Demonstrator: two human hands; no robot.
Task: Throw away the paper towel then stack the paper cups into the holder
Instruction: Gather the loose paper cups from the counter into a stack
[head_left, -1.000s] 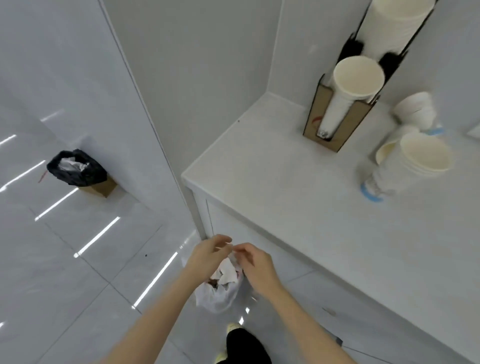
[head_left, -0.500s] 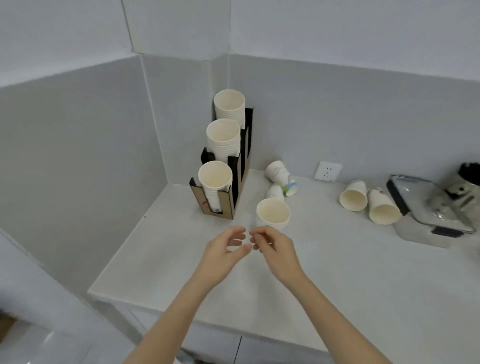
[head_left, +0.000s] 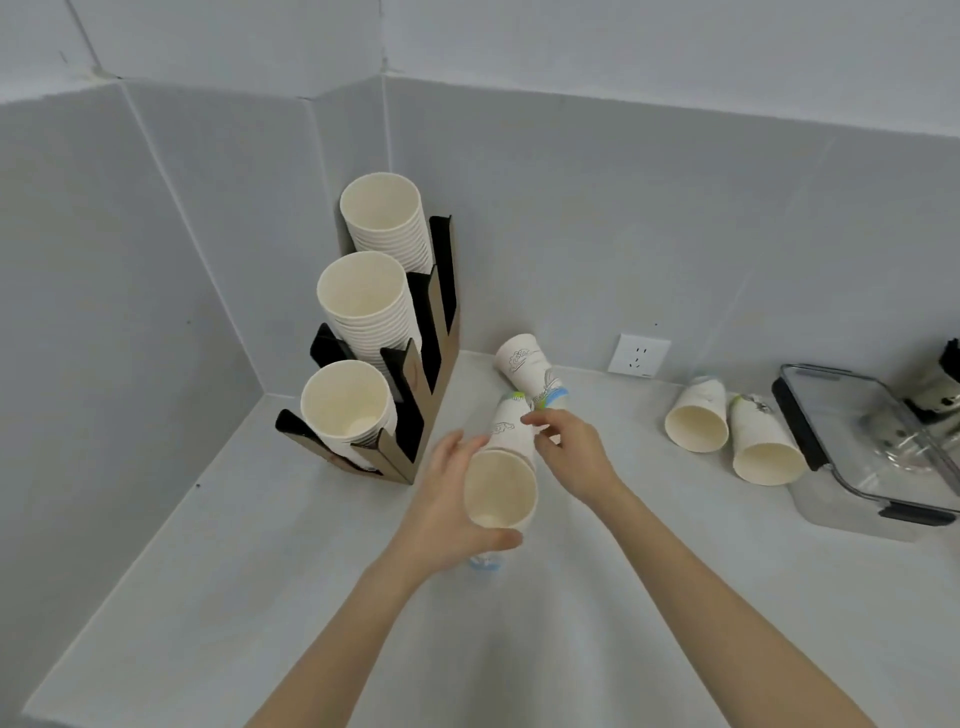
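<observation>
A brown and black cardboard cup holder (head_left: 422, 410) stands in the counter's back left corner with three stepped slots, each holding a stack of white paper cups (head_left: 347, 402). My left hand (head_left: 447, 506) wraps around an upright stack of paper cups (head_left: 500, 492) just right of the holder. Behind that stack lies a printed cup (head_left: 510, 428), and my right hand (head_left: 574, 457) pinches its far end. Another printed cup (head_left: 524, 361) lies further back near the wall. The paper towel is not in view.
Two more paper cups (head_left: 696, 423) (head_left: 763, 449) lie on their sides to the right, mouths toward me. A clear lidded container (head_left: 878, 452) sits beyond them, with a dark appliance (head_left: 937, 387) at the right edge. A wall outlet (head_left: 639, 356) is behind. The counter (head_left: 291, 571) ends at left.
A second ago both hands were down over a bin bag on the floor. The view has come up to the counter, and both hands have reached forward onto cups.
</observation>
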